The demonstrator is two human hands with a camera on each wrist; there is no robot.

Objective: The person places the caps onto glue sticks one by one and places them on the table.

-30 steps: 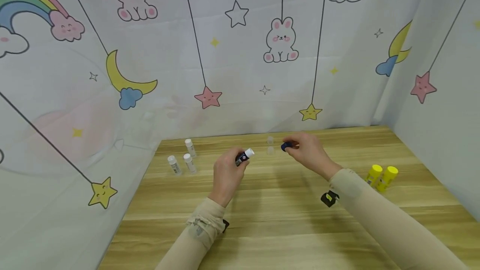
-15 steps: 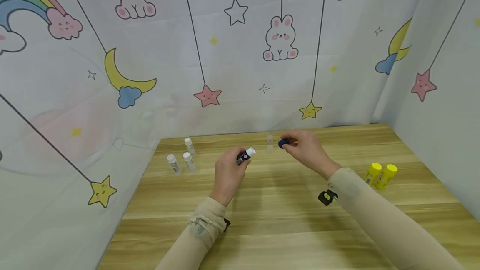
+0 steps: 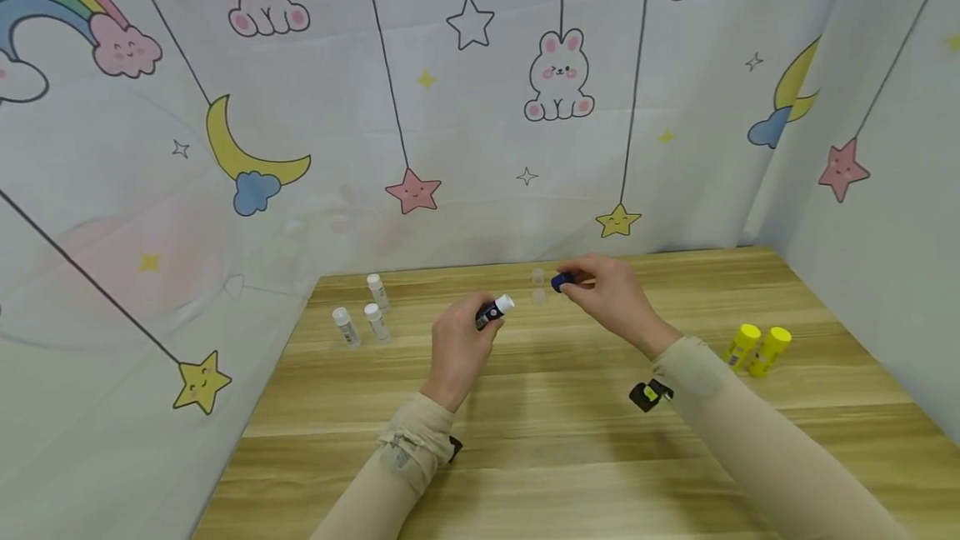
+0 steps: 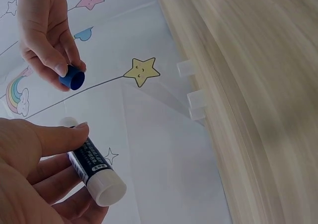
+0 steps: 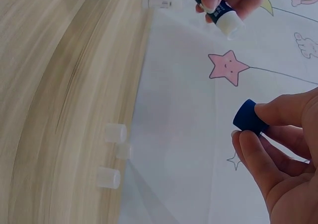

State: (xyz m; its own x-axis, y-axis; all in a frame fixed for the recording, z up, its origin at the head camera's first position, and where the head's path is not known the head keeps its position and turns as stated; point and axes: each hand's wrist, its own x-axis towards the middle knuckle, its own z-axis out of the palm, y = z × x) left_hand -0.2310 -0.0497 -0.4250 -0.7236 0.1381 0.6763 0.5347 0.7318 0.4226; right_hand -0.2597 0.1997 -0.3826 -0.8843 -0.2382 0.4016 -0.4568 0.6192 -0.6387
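Observation:
My left hand [image 3: 459, 344] grips a dark blue glue stick [image 4: 90, 159] with its white end pointing up and to the right. Between thumb and fingers of my right hand [image 3: 611, 298] is a blue cap [image 5: 248, 117], held apart from the glue stick and above the table. The cap's open end shows in the left wrist view. Several small translucent caps [image 5: 109, 178] stand near the table's back edge, close behind the hands.
Three white glue sticks [image 3: 377, 322] stand upright at the back left of the wooden table [image 3: 540, 457]. Two yellow glue sticks [image 3: 770, 352] stand at the right, beyond my right forearm. A printed curtain [image 3: 465, 123] hangs right behind the table.
My right hand has moved slightly left with the blue cap, closer to the glue stick. The left hand has shifted a little to the right, still gripping the glue stick.

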